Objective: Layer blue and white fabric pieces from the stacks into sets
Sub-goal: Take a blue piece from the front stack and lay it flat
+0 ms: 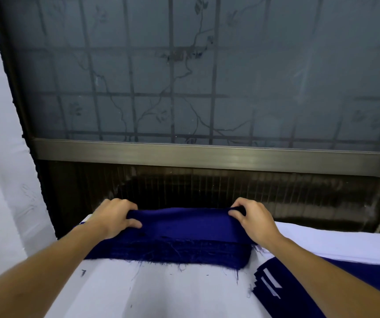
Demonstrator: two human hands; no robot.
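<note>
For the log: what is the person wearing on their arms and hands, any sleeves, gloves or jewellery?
Nothing visible. The left hand and right hand are ungloved, with no rings showing. The left forearm and right forearm are bare to the frame edge: no sleeve, watch or bracelet.

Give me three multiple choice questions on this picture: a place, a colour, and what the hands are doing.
1. Where does the stack of dark blue fabric pieces lie?
A) on the white cloth surface below the frosted window
B) on the floor
C) inside a box

2. What colour is the flat fabric stack right of it?
A) red
B) white
C) green

3. What are the left hand and right hand doing?
A) hanging idle
B) holding scissors
C) gripping the top blue piece's far edge

Answers: 1 A, white cloth lies under it. 2 B, it is plain white. 3 C, fingers curl round that edge.
</note>
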